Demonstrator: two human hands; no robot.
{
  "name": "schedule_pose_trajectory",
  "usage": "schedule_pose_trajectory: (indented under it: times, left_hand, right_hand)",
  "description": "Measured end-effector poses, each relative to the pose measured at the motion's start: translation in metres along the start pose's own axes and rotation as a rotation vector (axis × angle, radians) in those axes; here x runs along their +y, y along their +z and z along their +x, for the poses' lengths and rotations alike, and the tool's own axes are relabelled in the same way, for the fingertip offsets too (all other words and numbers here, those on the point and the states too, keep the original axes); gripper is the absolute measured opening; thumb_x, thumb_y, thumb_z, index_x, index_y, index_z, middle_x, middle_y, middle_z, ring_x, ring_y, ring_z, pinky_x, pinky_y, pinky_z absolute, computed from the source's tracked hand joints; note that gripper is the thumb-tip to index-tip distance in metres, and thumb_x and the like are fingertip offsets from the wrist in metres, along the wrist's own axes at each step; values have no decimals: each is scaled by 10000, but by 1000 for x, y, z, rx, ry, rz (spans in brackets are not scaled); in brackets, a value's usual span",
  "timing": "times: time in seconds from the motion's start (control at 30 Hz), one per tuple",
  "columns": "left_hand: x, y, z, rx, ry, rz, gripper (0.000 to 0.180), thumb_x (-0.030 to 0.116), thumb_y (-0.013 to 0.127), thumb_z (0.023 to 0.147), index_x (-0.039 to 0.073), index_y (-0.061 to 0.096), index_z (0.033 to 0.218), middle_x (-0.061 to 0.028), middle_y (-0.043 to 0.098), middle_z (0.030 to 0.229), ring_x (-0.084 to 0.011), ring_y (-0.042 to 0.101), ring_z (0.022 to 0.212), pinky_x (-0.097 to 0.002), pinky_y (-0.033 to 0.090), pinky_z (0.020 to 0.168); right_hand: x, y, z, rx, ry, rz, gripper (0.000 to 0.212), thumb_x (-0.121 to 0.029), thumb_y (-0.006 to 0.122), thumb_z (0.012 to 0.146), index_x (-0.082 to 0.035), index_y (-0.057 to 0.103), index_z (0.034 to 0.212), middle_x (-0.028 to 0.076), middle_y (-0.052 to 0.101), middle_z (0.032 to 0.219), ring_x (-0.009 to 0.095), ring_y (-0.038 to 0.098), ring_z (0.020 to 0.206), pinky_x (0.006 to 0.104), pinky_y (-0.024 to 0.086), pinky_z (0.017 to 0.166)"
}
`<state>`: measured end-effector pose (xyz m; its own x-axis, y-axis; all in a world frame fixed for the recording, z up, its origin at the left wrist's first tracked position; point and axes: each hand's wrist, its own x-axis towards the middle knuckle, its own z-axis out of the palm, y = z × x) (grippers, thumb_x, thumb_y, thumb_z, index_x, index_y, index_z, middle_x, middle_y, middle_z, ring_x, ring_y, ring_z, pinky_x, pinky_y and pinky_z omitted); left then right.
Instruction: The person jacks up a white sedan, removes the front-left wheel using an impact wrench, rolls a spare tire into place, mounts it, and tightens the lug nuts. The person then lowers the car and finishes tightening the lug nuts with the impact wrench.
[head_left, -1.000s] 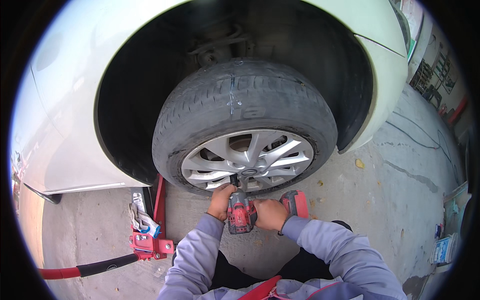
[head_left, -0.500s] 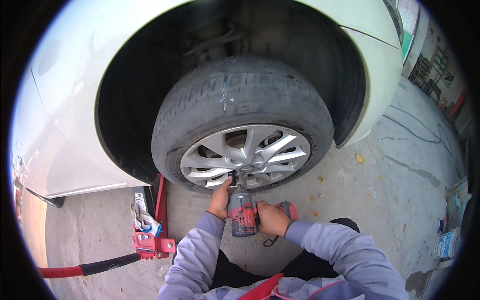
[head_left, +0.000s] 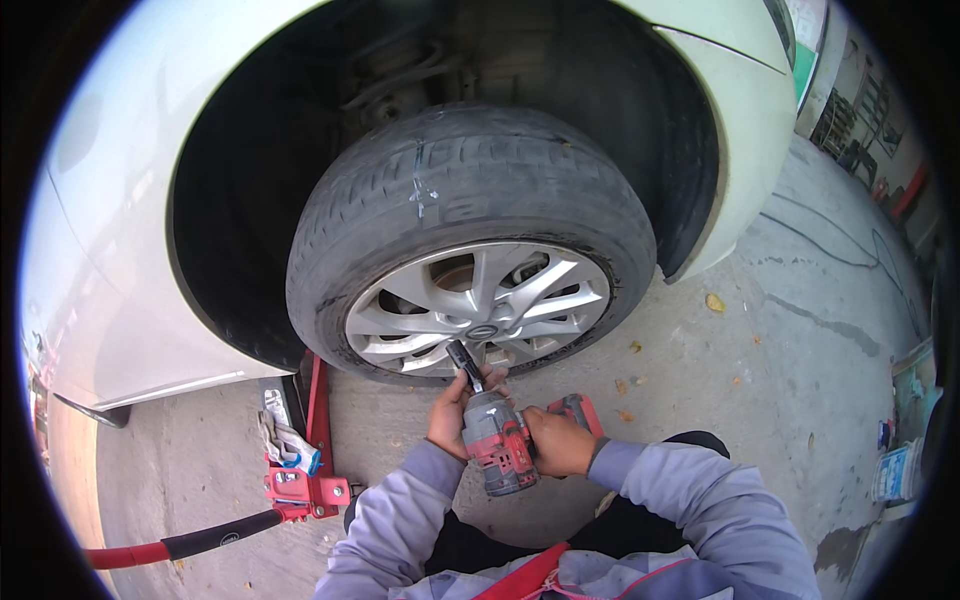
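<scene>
My right hand (head_left: 563, 442) is wrapped round the handle of a red and grey cordless impact wrench (head_left: 498, 450). A long black socket (head_left: 463, 362) lines up with its nose and points up and left toward the wheel. My left hand (head_left: 449, 415) is closed about the nose of the wrench and the base of the socket, thumb on the near side, fingertips showing beyond. In front is a car wheel with a silver alloy rim (head_left: 440, 322) and a worn black tyre (head_left: 480, 195). The socket's tip overlaps the lower rim in view; whether it touches cannot be told.
A red floor jack (head_left: 300, 488) stands at the left beside the car, its handle (head_left: 190, 542) reaching left. Gloves (head_left: 287, 443) lie on it. The white car body (head_left: 110, 240) arches over the wheel. A hose (head_left: 825, 250) and a bucket (head_left: 893, 474) are at the right.
The impact wrench has drawn back from the wheel and tilted left. The black socket, earlier beside the nose at my left fingers, is now in line with it. My view has shifted slightly.
</scene>
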<state>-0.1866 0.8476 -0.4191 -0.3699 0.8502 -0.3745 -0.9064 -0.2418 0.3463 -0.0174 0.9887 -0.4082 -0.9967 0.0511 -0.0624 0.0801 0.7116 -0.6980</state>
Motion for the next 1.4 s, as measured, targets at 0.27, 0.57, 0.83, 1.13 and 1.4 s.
schedule_pose_trajectory:
  times: [0.27, 0.57, 0.83, 1.13, 1.4]
  left_hand:
    - [-17, 22, 14, -26, -67, 99, 470, 493, 549, 1034, 52, 592, 1191, -181, 653, 1234, -348, 660, 1074, -523, 562, 946]
    - [-22, 33, 27, 32, -100, 222, 428, 480, 589, 1023, 59, 586, 1095, -184, 681, 1044, -339, 688, 1014, -483, 589, 893]
    - [-14, 47, 34, -31, -97, 200, 438, 488, 551, 1037, 60, 568, 1132, -167, 674, 1021, -352, 690, 990, -501, 591, 875]
    - [-1, 44, 49, -73, -82, 171, 437, 487, 534, 1044, 59, 575, 1125, -160, 675, 1025, -358, 687, 993, -514, 586, 880]
    - [5, 40, 70, -100, -147, 62, 424, 471, 532, 1048, 61, 582, 1147, -136, 666, 1034, -325, 672, 1009, -499, 566, 924]
  right_hand:
    - [18, -16, -21, 83, -31, 13, 426, -127, 743, 739, 38, 530, 1069, 259, 646, 1065, 447, 675, 950, 496, 563, 815]
    - [18, -28, -34, 79, 76, -104, 427, -120, 739, 727, 21, 554, 1085, 249, 661, 1054, 437, 687, 932, 496, 572, 792]
    - [13, -32, -23, 124, 93, -43, 440, -108, 744, 740, 30, 562, 1115, 242, 668, 1059, 434, 690, 942, 494, 576, 806]
    - [14, -41, -10, 203, 104, -38, 420, -81, 757, 723, 36, 582, 1087, 249, 672, 1070, 442, 684, 963, 502, 567, 820]
    - [5, -46, 2, 180, 137, 86, 390, 20, 727, 718, 37, 598, 1085, 273, 656, 1059, 469, 662, 981, 486, 547, 850]
